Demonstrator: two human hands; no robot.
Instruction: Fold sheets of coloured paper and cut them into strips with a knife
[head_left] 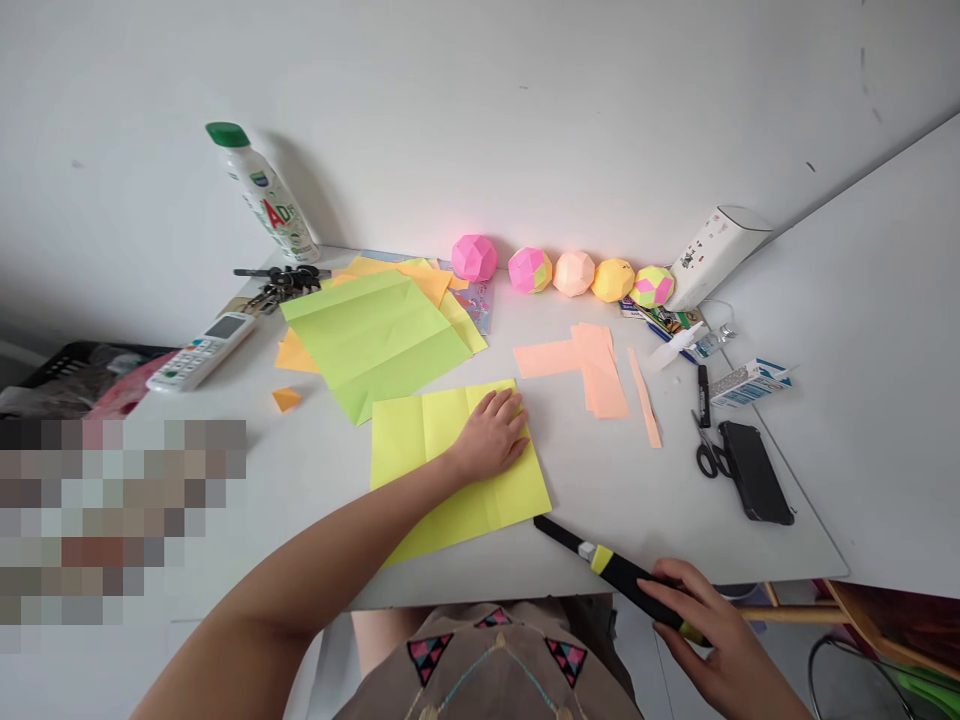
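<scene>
Plainly, clock centre: the yellow sheet (401,465), 12 toward the wall.
Table edge: the table (600,470) ends at 6 o'clock, a narrow bare strip before it.
Open room: bare surface at 3, reaching to the scissors (706,440); the green sheet (382,335) crowds 11.
Left hand: the left hand (491,435) lies palm down on the yellow sheet, forearm from 7, grip flattened, pinching nothing.
Right hand: the right hand (697,622) is at 4, over the edge, grip wrapped around the black-and-yellow cutter (630,585), whose tip points to 10, just beside the sheet's near corner.
Count: five paper balls (574,273), one bottle (271,205), one marker (703,397).
</scene>
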